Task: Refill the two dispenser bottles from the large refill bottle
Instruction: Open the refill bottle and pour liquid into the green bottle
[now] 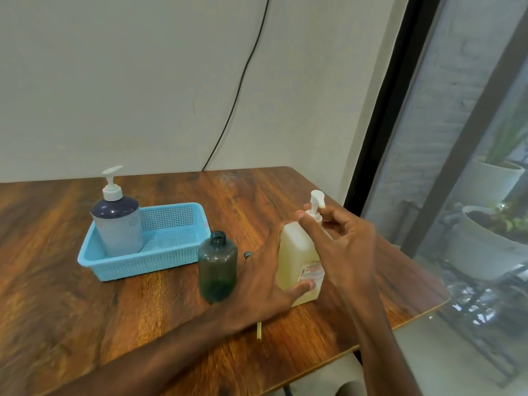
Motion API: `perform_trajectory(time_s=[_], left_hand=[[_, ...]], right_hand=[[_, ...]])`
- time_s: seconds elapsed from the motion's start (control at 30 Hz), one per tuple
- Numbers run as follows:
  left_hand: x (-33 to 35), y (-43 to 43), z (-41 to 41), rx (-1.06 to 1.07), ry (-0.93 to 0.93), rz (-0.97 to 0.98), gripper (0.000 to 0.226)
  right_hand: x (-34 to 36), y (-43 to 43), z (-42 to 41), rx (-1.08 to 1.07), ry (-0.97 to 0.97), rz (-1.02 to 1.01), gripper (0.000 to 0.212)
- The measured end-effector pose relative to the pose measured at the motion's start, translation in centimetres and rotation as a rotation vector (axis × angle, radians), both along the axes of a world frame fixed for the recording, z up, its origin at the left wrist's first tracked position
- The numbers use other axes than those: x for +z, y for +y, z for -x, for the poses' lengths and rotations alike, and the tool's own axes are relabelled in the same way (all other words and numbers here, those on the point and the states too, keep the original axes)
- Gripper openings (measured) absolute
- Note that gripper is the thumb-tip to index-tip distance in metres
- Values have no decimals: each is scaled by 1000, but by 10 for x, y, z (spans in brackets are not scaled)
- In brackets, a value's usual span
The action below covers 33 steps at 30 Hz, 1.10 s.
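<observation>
The large refill bottle [294, 261], pale yellow with a white pump [316, 205], stands on the wooden table [85, 310] at the right. My left hand [265, 284] grips its body from the left side. My right hand [340, 238] has its fingers closed around the pump's collar. A small teal dispenser bottle [217, 267] stands uncapped just left of my left hand, almost empty. A bigger grey dispenser bottle [118, 227] with a dark top and white pump stands in a light blue basket [171, 261].
A thin pale tube [259, 331] lies on the table under my left wrist, and a small dark cap [248, 254] shows behind that hand. The table's right edge is close to the refill bottle. A black cable [243, 81] hangs on the wall behind.
</observation>
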<state>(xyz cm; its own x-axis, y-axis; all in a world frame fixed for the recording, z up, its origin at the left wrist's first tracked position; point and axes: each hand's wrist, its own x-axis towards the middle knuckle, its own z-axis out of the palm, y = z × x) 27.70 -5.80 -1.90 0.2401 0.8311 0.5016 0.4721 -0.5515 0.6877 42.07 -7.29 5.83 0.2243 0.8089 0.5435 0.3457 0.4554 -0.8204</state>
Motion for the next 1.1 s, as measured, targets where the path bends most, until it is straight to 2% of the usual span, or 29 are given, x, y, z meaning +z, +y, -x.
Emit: perform_trajectory(time_s=[0.13, 0.3, 0.43, 0.47, 0.53, 0.6, 0.63, 0.73, 0.93, 1.03, 1.1], left_hand=[[5, 2, 3, -36, 3, 22, 101], [7, 5, 10, -101, 13, 35, 100], [7, 5, 10, -97, 18, 33, 94], [7, 5, 10, -100, 15, 42, 93], [6, 6, 10, -109, 6, 54, 93], [5, 6, 9, -105, 9, 52, 96], [5, 6, 9, -99, 11, 50, 97], [5, 5, 9, -91, 16, 57, 99], [7, 3, 9, -116, 14, 53, 97], [8, 2, 9, -120, 7, 54, 96], [8, 2, 9, -119, 6, 52, 96]], right_hand=[[6, 0, -9, 198, 94, 80, 13], [10, 3, -21, 496, 213, 218, 21], [11, 3, -29, 681, 227, 258, 38], [10, 2, -29, 649, 223, 245, 42], [5, 1, -25, 436, 192, 181, 48], [1, 0, -19, 209, 128, 110, 48], [-1, 1, -17, 163, 116, 88, 47], [-3, 4, -22, 218, 125, 84, 47], [3, 3, -41, 537, 128, 204, 47], [8, 4, -38, 419, 58, 179, 56], [9, 6, -27, 292, 11, 127, 53]])
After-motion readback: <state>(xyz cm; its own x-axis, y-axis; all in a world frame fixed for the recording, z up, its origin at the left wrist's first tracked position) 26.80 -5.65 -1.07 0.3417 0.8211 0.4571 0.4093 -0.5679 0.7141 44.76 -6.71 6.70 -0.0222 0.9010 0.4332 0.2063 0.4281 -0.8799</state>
